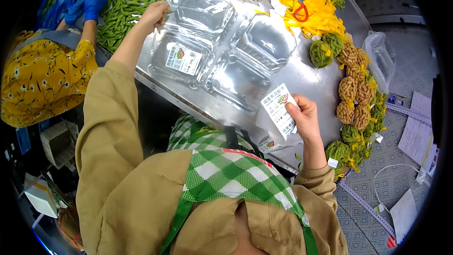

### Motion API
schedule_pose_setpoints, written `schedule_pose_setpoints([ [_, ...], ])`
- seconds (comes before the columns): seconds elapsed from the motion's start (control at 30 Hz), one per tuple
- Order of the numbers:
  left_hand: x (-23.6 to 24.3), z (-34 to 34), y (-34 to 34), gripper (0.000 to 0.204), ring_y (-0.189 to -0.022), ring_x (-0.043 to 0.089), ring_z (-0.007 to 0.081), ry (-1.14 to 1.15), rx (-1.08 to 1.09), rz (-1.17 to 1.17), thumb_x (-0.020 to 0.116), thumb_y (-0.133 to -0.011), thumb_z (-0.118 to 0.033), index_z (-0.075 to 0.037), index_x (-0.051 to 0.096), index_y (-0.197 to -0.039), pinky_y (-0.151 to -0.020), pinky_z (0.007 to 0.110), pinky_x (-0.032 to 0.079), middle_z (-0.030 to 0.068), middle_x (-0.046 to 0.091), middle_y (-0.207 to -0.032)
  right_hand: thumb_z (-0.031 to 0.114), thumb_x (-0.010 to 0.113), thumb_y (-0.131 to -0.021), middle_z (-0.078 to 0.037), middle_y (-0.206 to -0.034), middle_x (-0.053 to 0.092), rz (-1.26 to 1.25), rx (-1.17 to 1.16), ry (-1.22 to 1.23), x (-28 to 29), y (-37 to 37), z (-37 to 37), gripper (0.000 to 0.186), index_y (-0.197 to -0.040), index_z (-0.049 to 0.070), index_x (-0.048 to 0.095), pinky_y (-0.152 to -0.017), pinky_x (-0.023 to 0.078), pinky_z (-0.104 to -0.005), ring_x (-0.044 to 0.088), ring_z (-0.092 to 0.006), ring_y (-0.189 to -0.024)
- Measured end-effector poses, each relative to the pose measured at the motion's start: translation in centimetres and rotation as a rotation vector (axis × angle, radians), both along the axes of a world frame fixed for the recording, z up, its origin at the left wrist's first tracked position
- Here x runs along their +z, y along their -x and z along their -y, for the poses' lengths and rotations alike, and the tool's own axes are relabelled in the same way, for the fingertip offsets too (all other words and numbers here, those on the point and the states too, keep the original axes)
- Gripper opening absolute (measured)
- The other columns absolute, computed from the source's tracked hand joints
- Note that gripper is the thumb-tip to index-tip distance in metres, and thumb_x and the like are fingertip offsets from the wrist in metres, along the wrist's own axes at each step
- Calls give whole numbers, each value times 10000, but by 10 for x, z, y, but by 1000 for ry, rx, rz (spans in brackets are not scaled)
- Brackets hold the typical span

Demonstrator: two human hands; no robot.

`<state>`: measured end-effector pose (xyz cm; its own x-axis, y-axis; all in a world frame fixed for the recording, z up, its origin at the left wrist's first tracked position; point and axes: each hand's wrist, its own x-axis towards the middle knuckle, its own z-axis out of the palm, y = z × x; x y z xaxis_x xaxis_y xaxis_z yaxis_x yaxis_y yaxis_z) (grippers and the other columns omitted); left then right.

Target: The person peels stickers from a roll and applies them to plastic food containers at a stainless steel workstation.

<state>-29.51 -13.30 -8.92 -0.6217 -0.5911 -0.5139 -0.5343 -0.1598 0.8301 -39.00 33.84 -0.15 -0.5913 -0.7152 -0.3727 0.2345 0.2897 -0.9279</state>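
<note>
While the right hand (306, 113) pinches a strip of labels (278, 108), the left hand (155, 15), its grip unclear, is beside a labelled box (178, 42), the clear box (240, 79) nearer the right hand seeming unlabelled.

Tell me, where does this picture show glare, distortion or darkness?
Head view: white glare streaks the clear plastic trays and the metal table; head view: the wide lens leaves curved black borders, left and right; head view: deep shade lies below the table's near edge; head view: the label sheet in the right hand looks fairly sharp.
</note>
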Motion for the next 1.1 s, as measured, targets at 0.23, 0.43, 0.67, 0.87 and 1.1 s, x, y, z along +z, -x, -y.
schedule_pose_setpoints([
  [0.23, -85, 22, 18, 285, -466, 481, 147, 672, -258, 78, 534, -911, -273, -14, 610, -1001, -485, 311, 420, 27, 556, -646, 133, 651, -862, 14, -755, 602, -86, 106, -71, 6, -2, 10, 136, -851, -2, 640, -593, 406, -199, 506, -23, -689],
  [0.43, -42, 13, 33, 226, -916, 601, 374, 1028, -550, 244, 499, -910, -289, -158, 594, -1067, -773, 467, 474, 138, 653, -972, 136, 639, -872, -1, -745, 603, -105, 207, -142, 11, -4, 20, 158, -879, -21, 628, -629, 429, -224, 514, -42, -711],
  [0.67, -24, -15, 27, 305, -850, 624, 291, 1216, 92, -67, 482, -932, -325, -76, 627, -1034, -722, 406, 475, 138, 657, -925, 133, 623, -877, -10, -725, 592, -200, 173, -124, -2, -5, 21, 151, -857, -16, 617, -629, 425, -226, 503, -46, -700],
  [0.87, 57, -217, -19, 322, -826, 594, 95, -197, -468, -406, 636, -854, -216, -27, 616, -1113, -709, 232, 471, 40, 645, -933, 161, 629, -874, -35, -708, 601, -203, 84, -93, -22, -16, 24, 167, -864, -6, 620, -604, 430, -239, 509, -57, -671],
  [1.1, 40, -269, -45, 149, -654, 584, 68, -119, -387, -226, 671, -822, -61, 25, 654, -942, -598, 201, 461, 34, 651, -739, 202, 659, -846, -129, -618, 589, -369, 201, -271, -30, -13, 28, 208, -859, -5, 636, -527, 434, -295, 559, -171, -539],
])
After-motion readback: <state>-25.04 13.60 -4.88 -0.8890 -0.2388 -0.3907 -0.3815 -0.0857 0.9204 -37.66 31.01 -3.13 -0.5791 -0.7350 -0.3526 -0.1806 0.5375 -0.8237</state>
